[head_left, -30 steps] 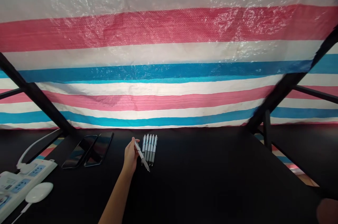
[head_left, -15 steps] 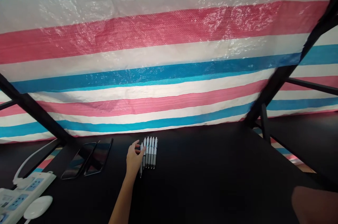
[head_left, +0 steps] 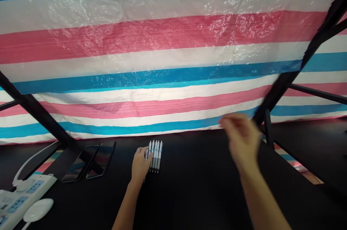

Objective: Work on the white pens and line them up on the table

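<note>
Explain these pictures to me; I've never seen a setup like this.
There is no machine here: one camera worn on a person's head looks down at their bare hands. The left hand rests on a row of white pens on a black table; whether it grips one is hard to tell. The right hand is raised, blurred, and shows nothing held. Two smartphones lie further left, near a white power strip. A striped tarpaulin hangs behind.

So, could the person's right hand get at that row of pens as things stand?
Probably yes. The right hand is raised to the right of the row of white pens. The left hand covers the row's left side, but its right end looks uncovered, and nothing seems to stand in the way.
</note>
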The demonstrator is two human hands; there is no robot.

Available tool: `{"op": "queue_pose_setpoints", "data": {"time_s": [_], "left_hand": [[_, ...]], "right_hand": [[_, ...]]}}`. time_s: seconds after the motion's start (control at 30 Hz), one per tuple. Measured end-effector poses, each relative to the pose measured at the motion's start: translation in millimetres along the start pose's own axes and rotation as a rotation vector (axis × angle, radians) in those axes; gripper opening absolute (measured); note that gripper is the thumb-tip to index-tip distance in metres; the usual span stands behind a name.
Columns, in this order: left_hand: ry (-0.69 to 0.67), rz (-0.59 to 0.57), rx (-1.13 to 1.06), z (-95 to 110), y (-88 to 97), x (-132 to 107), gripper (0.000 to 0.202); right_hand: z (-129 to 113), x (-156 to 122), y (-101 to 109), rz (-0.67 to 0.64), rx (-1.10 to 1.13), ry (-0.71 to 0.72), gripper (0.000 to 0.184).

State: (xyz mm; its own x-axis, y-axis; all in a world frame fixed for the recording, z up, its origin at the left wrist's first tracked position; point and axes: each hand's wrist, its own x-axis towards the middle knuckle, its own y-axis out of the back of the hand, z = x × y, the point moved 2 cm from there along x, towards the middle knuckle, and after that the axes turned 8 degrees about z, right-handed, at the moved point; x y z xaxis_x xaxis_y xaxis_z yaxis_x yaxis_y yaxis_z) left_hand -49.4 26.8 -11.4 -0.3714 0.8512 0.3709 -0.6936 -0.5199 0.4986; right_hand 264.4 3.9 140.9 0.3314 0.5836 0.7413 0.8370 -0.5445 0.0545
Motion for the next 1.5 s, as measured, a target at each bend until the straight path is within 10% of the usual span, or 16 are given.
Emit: {"op": "queue_pose_setpoints", "data": {"time_s": [0.2, 0.5, 0.7, 1.0, 1.5], "left_hand": [[-0.05, -0.026, 0.02, -1, -5.3, -1, 0.027], [0.025, -0.13, -0.182, 19, -28.8, -19, 0.026], [0.06, -0.206, -0.348, 26, -44.0, -27, 0.029], [0.014, -0.006, -0.234, 27, -36.3, -17, 0.014], [-0.098, -0.229, -0.313, 30, -46.2, -22, 0.016]], "right_hand": [[65, -71, -66, -0.592, -0.19, -0.141, 0.016], [88, -123, -81, -0.707, -0.331, -0.036, 0.03], [93, -126, -82, -0.745, -0.428, 0.021, 0.037], [91, -126, -78, -0.768, -0.439, 0.002, 0.035], [93, -127, -79, -0.752, -0.4, 0.017, 0.032]]}}
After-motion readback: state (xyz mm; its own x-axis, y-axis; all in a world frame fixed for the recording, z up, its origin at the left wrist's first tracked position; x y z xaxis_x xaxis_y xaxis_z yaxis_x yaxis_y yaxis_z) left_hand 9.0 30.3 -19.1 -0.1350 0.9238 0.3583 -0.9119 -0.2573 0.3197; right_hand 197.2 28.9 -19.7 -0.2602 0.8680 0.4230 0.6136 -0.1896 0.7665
